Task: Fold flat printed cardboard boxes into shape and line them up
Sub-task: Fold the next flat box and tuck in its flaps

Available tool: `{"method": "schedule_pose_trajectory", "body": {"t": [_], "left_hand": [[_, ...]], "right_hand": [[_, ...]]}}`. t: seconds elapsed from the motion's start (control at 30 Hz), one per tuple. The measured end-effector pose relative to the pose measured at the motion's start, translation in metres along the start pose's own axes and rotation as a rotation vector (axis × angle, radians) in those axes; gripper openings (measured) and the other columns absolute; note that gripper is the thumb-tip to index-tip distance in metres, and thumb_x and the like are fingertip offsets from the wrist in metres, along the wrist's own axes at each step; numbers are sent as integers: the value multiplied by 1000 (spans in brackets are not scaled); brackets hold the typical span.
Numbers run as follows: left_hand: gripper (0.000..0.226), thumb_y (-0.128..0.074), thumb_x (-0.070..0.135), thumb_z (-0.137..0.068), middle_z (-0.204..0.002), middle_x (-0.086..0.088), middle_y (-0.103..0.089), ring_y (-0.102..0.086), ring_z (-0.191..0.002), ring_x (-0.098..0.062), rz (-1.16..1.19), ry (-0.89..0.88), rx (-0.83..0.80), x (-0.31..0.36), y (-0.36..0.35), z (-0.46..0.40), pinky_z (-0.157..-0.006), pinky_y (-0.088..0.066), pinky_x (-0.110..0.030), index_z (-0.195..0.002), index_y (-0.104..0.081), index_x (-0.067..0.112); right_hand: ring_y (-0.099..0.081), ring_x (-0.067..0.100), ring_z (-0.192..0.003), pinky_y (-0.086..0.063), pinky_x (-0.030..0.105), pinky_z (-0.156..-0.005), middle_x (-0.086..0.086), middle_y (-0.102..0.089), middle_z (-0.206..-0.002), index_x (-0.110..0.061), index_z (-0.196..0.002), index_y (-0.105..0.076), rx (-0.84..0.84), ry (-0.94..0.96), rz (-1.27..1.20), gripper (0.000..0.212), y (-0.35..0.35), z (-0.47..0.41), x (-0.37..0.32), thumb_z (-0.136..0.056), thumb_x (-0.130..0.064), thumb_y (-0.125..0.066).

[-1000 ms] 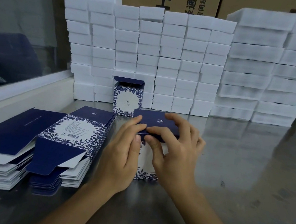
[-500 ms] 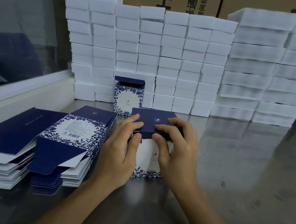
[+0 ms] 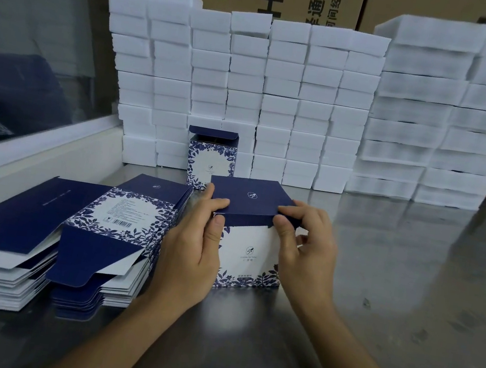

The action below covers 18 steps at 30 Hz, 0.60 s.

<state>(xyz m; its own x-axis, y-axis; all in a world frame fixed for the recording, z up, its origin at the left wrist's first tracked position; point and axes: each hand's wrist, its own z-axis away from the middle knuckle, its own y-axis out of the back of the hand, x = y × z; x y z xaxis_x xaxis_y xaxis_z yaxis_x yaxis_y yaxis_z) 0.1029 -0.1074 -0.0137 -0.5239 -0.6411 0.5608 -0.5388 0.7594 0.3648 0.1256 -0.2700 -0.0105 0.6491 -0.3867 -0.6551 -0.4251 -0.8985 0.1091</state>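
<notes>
Both hands work on one standing box of white printed cardboard with a navy lid and blue leaf border (image 3: 249, 248), upright on the dull, scuffed steel surface (image 3: 409, 287) so the base takes the push from above. The left hand (image 3: 190, 251) wraps the box's left edge, thumb pressed on the front corner of the lid, and this grip looks meant to keep the walls square. The right hand (image 3: 304, 249) pinches the lid's front right edge between thumb and bent fingers, a narrow grip suited to easing the tuck flap into the slot; the flap seems partly in, with the lid not yet flat. Just left of the left grip lie two stacks of flat navy-and-white die-cut blanks (image 3: 69, 240), smooth and thin, fanned at the edges, kept within easy reach. Beyond both grips stands one finished blue-and-white box with its top flap raised (image 3: 211, 160), likely the start of the line. Behind it rises a wall of white foam blocks (image 3: 279, 101), soft-edged and matt.
</notes>
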Motion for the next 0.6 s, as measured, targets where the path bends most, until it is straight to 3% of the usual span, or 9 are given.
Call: {"method": "schedule_pose_trajectory", "body": {"t": [0.1, 0.3, 0.37, 0.43, 0.53, 0.6], "left_hand": [[27, -39, 31, -101, -151, 6, -43, -57, -83, -28, -7, 2, -9, 0, 0, 0, -58, -33, -5, -119, -57, 24], [29, -36, 32, -104, -151, 8, -42, -62, -85, -44, -21, 14, 0, -2, 0, 1, -58, -34, -9, -122, -56, 23], [31, -34, 32, -104, -152, 9, -41, -63, -88, -45, -20, 16, 9, -2, 0, 1, -58, -43, -23, -123, -56, 22], [34, -33, 32, -103, -152, 9, -40, -63, -92, -46, -11, 26, 16, -1, 0, 2, -62, -49, -34, -125, -56, 21], [38, -29, 36, -103, -152, 10, -41, -65, -88, -41, -10, 40, 30, -3, 0, 2, -57, -39, -18, -127, -55, 22], [41, -29, 39, -101, -150, 8, -44, -64, -88, -40, -12, 53, 33, -4, 1, 2, -59, -36, -15, -128, -55, 22]], "right_hand": [[-58, -6, -94, -41, 5, -66, -4, -63, -108, -23, -98, -71, 19, 3, 1, 12, 1, 1, 2, -94, -12, -66], [-66, -2, -86, -51, 20, -64, -18, -71, -98, -21, -113, -67, 56, -96, -43, 16, 0, 4, 7, -100, -17, -59], [-66, -2, -79, -52, 23, -62, -23, -71, -95, -27, -110, -65, 58, -108, -50, 14, 0, 4, 6, -99, -20, -60], [-67, -4, -82, -50, 16, -61, -29, -70, -96, -32, -106, -65, 50, -81, -57, 16, 0, 4, 4, -98, -18, -62], [-67, -6, -88, -47, 7, -65, -38, -67, -96, -34, -103, -65, 25, -61, -65, 20, 0, 4, 1, -96, -15, -64], [-68, -3, -89, -48, 9, -67, -32, -69, -95, -35, -102, -64, 9, -74, -66, 20, 0, 4, 0, -96, -17, -64]]}}
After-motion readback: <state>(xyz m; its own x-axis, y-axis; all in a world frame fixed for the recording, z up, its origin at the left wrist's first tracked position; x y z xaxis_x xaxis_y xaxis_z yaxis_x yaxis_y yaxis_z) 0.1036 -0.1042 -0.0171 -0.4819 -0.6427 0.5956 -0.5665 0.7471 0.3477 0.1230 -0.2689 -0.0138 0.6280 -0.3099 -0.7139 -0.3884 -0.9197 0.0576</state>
